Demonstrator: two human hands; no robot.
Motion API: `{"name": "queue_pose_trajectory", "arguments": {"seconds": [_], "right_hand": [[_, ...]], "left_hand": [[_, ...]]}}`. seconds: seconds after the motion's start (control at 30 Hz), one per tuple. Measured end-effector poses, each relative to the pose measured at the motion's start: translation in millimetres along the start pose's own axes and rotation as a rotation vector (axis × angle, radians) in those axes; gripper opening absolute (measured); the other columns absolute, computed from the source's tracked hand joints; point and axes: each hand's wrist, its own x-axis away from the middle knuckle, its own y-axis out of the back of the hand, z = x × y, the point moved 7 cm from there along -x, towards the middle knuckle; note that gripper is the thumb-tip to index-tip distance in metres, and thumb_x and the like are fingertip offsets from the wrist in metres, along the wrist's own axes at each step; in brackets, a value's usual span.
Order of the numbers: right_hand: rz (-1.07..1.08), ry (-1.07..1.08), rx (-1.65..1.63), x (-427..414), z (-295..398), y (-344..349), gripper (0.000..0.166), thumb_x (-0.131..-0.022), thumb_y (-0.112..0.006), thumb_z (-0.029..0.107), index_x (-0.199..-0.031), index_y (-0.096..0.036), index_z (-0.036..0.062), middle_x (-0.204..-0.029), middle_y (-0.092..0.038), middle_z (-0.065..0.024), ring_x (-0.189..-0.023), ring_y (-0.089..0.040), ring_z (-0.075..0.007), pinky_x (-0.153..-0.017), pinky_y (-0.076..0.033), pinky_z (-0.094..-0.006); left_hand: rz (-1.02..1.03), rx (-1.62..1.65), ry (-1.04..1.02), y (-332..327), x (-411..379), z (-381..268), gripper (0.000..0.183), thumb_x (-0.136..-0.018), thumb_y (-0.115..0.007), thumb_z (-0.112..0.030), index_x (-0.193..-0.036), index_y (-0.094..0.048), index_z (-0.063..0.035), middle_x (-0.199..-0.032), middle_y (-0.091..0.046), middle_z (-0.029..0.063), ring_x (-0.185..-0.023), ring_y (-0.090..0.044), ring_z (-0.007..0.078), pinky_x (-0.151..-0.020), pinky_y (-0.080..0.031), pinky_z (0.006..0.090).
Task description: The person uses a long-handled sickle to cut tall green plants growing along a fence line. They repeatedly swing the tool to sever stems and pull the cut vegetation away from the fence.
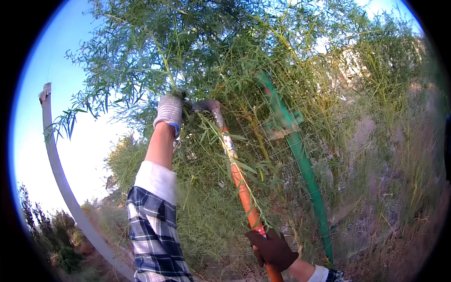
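My left hand, in a pale knit work glove, is raised and closed around leafy green stems of a tall bushy plant. My right hand, in a dark brown glove, grips the orange handle of a long-handled tool, probably a sickle, low in the view. The handle slants up to the left and ends in a dark, bent metal neck close beside my left hand. Foliage and the glove hide the tool's blade. A thin leafy sprig hangs across the handle.
A green metal post leans right of the tool, with thin wire mesh fencing running by it through the growth. A pale grey pole stands at the left, bent by the lens. Dry brush fills the right side.
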Motion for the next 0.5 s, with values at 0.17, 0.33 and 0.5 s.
{"name": "queue_pose_trajectory", "arguments": {"seconds": [0.17, 0.33, 0.5], "right_hand": [[-0.004, 0.091, 0.051, -18.0, 2.9, -3.4, 0.017, -0.083, -0.052, 0.02, -0.083, -0.045, 0.0051, -0.056, -0.045, -0.0019, -0.035, -0.044, -0.0114, -0.032, -0.036, -0.0274], [-0.036, 0.231, 0.174, -39.7, 20.4, 7.0, 0.019, -0.083, -0.053, 0.021, -0.089, -0.043, 0.0059, -0.058, -0.044, -0.0019, -0.036, -0.042, -0.0104, -0.03, -0.035, -0.0263], [-0.055, 0.142, 0.169, -26.9, -5.2, 3.5, 0.022, -0.082, -0.055, 0.022, -0.09, -0.043, 0.0053, -0.058, -0.044, -0.0017, -0.037, -0.042, -0.0099, -0.03, -0.035, -0.0265]], "left_hand": [[-0.048, -0.265, -0.337, 31.7, -45.7, 44.5, 0.026, -0.085, -0.047, -0.029, -0.086, -0.056, -0.0048, -0.059, -0.055, 0.0092, -0.046, -0.051, 0.0189, -0.041, -0.04, 0.0301], [-0.098, -0.27, -0.118, 11.7, 7.5, -1.5, 0.039, -0.086, -0.039, -0.034, -0.099, -0.058, -0.0031, -0.09, -0.059, 0.0201, -0.082, -0.058, 0.0296, -0.069, -0.045, 0.0377], [-0.032, -0.229, -0.149, 12.7, -19.1, 30.7, 0.031, -0.086, -0.041, -0.025, -0.091, -0.059, -0.0002, -0.075, -0.061, 0.016, -0.062, -0.06, 0.025, -0.053, -0.046, 0.0355]]}}
